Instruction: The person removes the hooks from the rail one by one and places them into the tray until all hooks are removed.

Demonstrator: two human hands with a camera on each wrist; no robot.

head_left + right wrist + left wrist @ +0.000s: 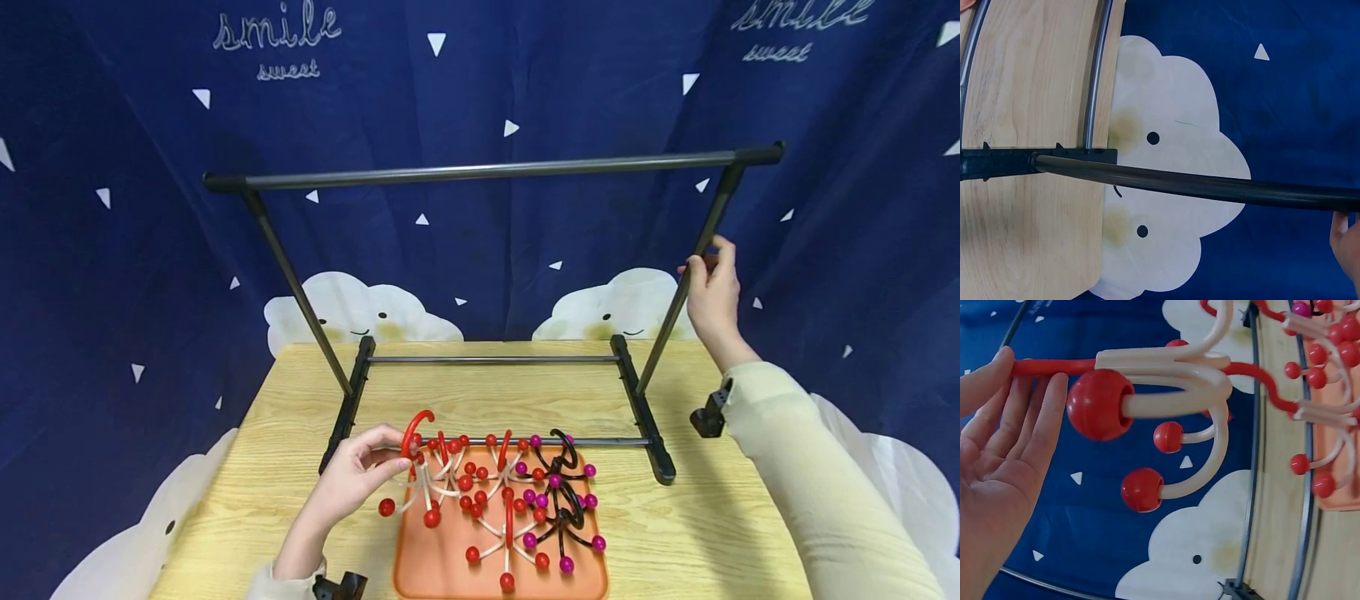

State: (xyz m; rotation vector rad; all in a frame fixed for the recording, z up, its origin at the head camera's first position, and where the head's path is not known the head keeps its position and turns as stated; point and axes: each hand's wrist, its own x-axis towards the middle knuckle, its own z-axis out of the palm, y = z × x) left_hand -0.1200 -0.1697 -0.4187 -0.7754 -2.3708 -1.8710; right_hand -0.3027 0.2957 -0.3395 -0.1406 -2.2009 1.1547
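My left hand (358,473) pinches the red hook (408,435) of a hanger between thumb and fingers, above the left back of an orange tray (438,575). The hanger has curved white arms tipped with red balls (1100,405). Seen from the left wrist, another red hook (1263,378) runs on behind it; whether the two are linked I cannot tell. My right hand (714,293) grips the right upright post (678,304) of a black rack, thumb in front. At the edge of the right wrist view, only part of that hand (1346,245) shows against the post.
The tray holds more white-and-red hangers (509,525) and black hangers with magenta balls (562,518). Across the rack's top runs a grey bar (480,172). Its black feet (647,425) stand on the wooden table (697,533). Behind hangs a dark blue curtain (480,92).
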